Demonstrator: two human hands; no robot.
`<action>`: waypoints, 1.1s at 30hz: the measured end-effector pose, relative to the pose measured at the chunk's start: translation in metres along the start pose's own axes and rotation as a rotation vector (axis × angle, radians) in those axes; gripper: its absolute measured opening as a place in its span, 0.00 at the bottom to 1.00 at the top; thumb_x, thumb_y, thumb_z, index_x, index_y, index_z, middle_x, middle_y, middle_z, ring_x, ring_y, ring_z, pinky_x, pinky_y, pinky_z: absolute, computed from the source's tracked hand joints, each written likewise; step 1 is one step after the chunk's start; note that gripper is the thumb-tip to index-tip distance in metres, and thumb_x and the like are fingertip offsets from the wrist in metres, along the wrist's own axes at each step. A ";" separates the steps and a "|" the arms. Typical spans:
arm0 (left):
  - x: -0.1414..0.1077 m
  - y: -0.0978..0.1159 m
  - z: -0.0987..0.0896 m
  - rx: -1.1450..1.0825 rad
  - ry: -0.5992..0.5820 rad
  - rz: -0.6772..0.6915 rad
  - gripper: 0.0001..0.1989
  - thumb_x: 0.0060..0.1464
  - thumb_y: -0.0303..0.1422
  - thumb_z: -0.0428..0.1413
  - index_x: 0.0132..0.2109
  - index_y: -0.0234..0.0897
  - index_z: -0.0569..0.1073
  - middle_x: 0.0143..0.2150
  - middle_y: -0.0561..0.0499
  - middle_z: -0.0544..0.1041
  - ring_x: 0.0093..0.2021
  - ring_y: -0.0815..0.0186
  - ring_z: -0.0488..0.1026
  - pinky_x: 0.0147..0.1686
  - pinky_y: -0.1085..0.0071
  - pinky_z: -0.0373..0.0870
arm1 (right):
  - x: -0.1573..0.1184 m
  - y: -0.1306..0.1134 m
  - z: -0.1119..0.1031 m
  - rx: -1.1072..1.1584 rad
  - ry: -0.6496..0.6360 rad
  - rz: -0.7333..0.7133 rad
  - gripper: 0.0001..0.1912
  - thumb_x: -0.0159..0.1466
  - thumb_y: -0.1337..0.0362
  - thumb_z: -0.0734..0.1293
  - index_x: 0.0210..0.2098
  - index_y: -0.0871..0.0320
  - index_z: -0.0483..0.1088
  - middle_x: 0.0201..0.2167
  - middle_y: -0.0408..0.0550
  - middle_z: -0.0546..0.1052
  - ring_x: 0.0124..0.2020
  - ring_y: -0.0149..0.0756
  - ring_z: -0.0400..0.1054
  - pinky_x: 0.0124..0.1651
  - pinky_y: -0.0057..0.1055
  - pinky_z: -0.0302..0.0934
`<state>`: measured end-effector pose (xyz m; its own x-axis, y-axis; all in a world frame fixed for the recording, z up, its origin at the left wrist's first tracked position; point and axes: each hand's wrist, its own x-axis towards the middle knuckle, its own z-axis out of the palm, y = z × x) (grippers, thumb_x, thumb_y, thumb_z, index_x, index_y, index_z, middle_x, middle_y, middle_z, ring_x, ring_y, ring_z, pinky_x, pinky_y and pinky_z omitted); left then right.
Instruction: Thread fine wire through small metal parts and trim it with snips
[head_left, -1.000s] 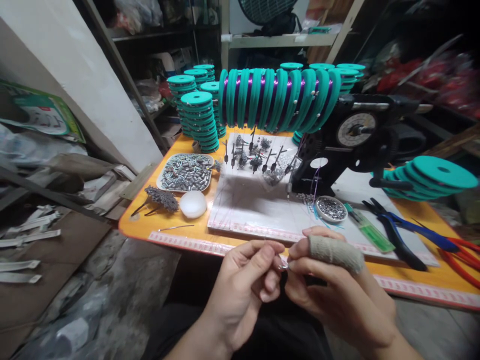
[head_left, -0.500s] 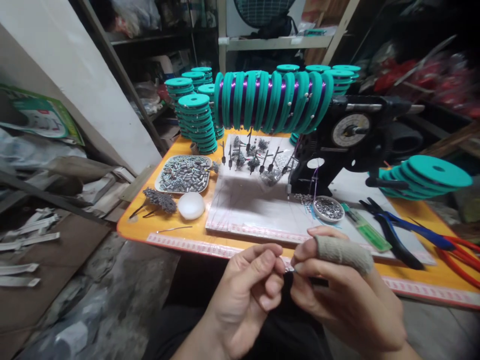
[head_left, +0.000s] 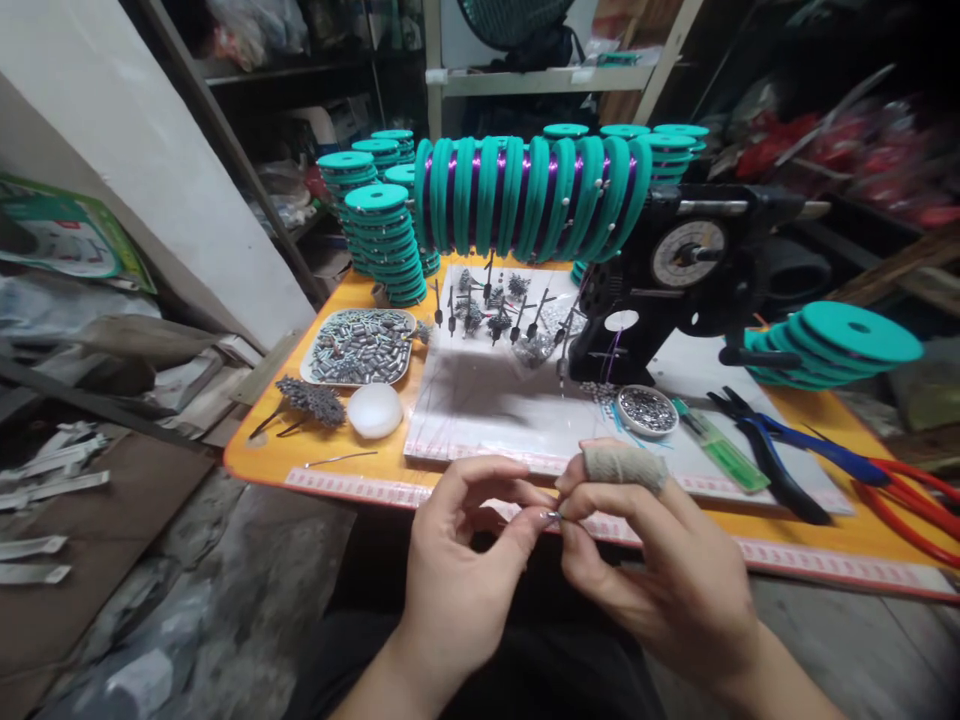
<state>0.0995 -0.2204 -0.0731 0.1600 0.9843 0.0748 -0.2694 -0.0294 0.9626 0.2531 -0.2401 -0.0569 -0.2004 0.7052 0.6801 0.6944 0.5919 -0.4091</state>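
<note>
In front of the table's near edge my left hand (head_left: 472, 560) and my right hand (head_left: 652, 550) meet, fingertips almost touching. A tiny shiny metal piece (head_left: 552, 516) is pinched between them; its exact kind is too small to make out. My left thumb and fingertip close on its left end. The right thumb and fingertips grip its other end and hide most of it. A grey-beige cloth wrap (head_left: 624, 468) covers one finger of my right hand. Just beyond that hand stands a small round dish (head_left: 647, 411) of tiny metal parts.
Behind is a black machine (head_left: 622, 335) carrying a row of teal spools (head_left: 532, 195) with purple wire. A tray (head_left: 360, 347) of metal cylinders and a white dome-shaped thing (head_left: 375, 411) stand left. Right lie a green-handled cutter (head_left: 727, 455), pliers (head_left: 787, 470) and more teal spools (head_left: 847, 335).
My left hand has turned and moved slightly left and up, its thumb and fingertip now closed on the metal piece. My right hand has shifted left with it. The view has moved slightly.
</note>
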 end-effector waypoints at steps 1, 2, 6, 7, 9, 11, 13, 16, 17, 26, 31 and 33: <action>-0.002 -0.001 -0.001 0.070 0.001 0.068 0.13 0.54 0.21 0.61 0.43 0.44 0.73 0.34 0.58 0.81 0.35 0.74 0.78 0.32 0.83 0.73 | 0.000 0.000 0.000 -0.003 -0.006 0.009 0.08 0.61 0.75 0.65 0.38 0.58 0.67 0.37 0.48 0.73 0.40 0.30 0.69 0.42 0.23 0.66; -0.003 -0.002 -0.002 0.129 -0.003 0.127 0.15 0.54 0.21 0.60 0.44 0.45 0.72 0.35 0.59 0.81 0.36 0.74 0.78 0.34 0.82 0.74 | 0.000 0.000 0.000 -0.003 -0.011 0.013 0.08 0.62 0.75 0.65 0.38 0.58 0.67 0.37 0.48 0.73 0.39 0.30 0.70 0.42 0.24 0.66; -0.007 -0.006 -0.006 0.287 -0.025 0.269 0.19 0.55 0.20 0.59 0.48 0.48 0.70 0.38 0.60 0.80 0.38 0.75 0.78 0.38 0.82 0.75 | -0.001 0.000 0.002 -0.017 -0.027 0.022 0.06 0.63 0.73 0.65 0.38 0.58 0.67 0.37 0.48 0.74 0.40 0.31 0.70 0.43 0.25 0.66; -0.007 -0.007 -0.007 0.311 -0.026 0.293 0.19 0.55 0.20 0.59 0.48 0.48 0.70 0.38 0.60 0.80 0.39 0.75 0.78 0.38 0.82 0.75 | -0.001 0.000 0.002 -0.023 -0.035 0.029 0.06 0.63 0.73 0.65 0.38 0.57 0.67 0.37 0.47 0.74 0.39 0.31 0.70 0.43 0.25 0.66; -0.008 -0.008 -0.008 0.338 -0.028 0.316 0.20 0.55 0.20 0.59 0.49 0.48 0.70 0.38 0.60 0.79 0.39 0.74 0.78 0.38 0.82 0.76 | -0.001 0.000 0.002 -0.025 -0.046 0.038 0.06 0.63 0.73 0.64 0.39 0.57 0.67 0.36 0.46 0.74 0.39 0.30 0.70 0.42 0.24 0.66; -0.008 -0.007 -0.008 0.314 -0.028 0.296 0.19 0.55 0.20 0.59 0.49 0.49 0.70 0.38 0.60 0.79 0.38 0.74 0.78 0.36 0.81 0.77 | -0.001 0.001 0.001 -0.018 -0.061 0.045 0.06 0.63 0.73 0.64 0.39 0.57 0.67 0.35 0.46 0.73 0.38 0.29 0.70 0.41 0.23 0.66; -0.008 -0.006 -0.007 0.248 -0.031 0.241 0.18 0.56 0.21 0.59 0.48 0.49 0.70 0.37 0.60 0.79 0.35 0.74 0.78 0.32 0.81 0.77 | 0.000 0.001 -0.001 -0.017 -0.069 0.043 0.06 0.63 0.73 0.64 0.39 0.57 0.67 0.35 0.45 0.73 0.37 0.29 0.70 0.41 0.22 0.65; -0.008 -0.004 -0.006 0.172 -0.037 0.183 0.16 0.57 0.22 0.59 0.47 0.48 0.69 0.35 0.60 0.79 0.32 0.74 0.77 0.29 0.81 0.77 | 0.000 0.000 -0.002 -0.019 -0.070 0.034 0.06 0.63 0.73 0.64 0.38 0.57 0.67 0.33 0.44 0.74 0.36 0.28 0.70 0.41 0.21 0.65; -0.007 -0.003 -0.006 0.167 -0.038 0.178 0.16 0.57 0.22 0.59 0.47 0.48 0.69 0.35 0.60 0.79 0.32 0.74 0.77 0.29 0.81 0.77 | 0.000 0.000 -0.002 -0.021 -0.066 0.032 0.06 0.63 0.73 0.64 0.38 0.57 0.67 0.33 0.45 0.74 0.36 0.28 0.70 0.41 0.21 0.66; -0.006 -0.005 -0.009 0.240 -0.039 0.212 0.17 0.56 0.21 0.59 0.47 0.46 0.69 0.36 0.58 0.80 0.34 0.71 0.79 0.34 0.76 0.78 | 0.000 -0.002 -0.001 -0.026 -0.055 0.037 0.07 0.63 0.72 0.64 0.39 0.56 0.67 0.34 0.45 0.73 0.36 0.32 0.71 0.38 0.26 0.67; -0.008 -0.004 -0.009 0.257 -0.041 0.229 0.16 0.56 0.20 0.58 0.47 0.45 0.70 0.37 0.57 0.80 0.36 0.70 0.79 0.36 0.75 0.79 | 0.002 -0.001 -0.003 -0.017 -0.081 0.036 0.07 0.63 0.73 0.63 0.39 0.56 0.66 0.35 0.47 0.74 0.37 0.34 0.72 0.38 0.28 0.69; -0.007 -0.004 -0.009 0.180 -0.039 0.179 0.16 0.56 0.21 0.59 0.47 0.45 0.70 0.36 0.57 0.80 0.34 0.71 0.79 0.34 0.77 0.79 | 0.003 -0.001 -0.004 -0.006 -0.110 0.028 0.07 0.63 0.73 0.63 0.38 0.56 0.66 0.36 0.48 0.74 0.38 0.35 0.72 0.37 0.29 0.69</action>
<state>0.0911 -0.2258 -0.0793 0.1623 0.9533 0.2545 -0.1236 -0.2363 0.9638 0.2545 -0.2395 -0.0520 -0.2549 0.7604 0.5974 0.7049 0.5690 -0.4234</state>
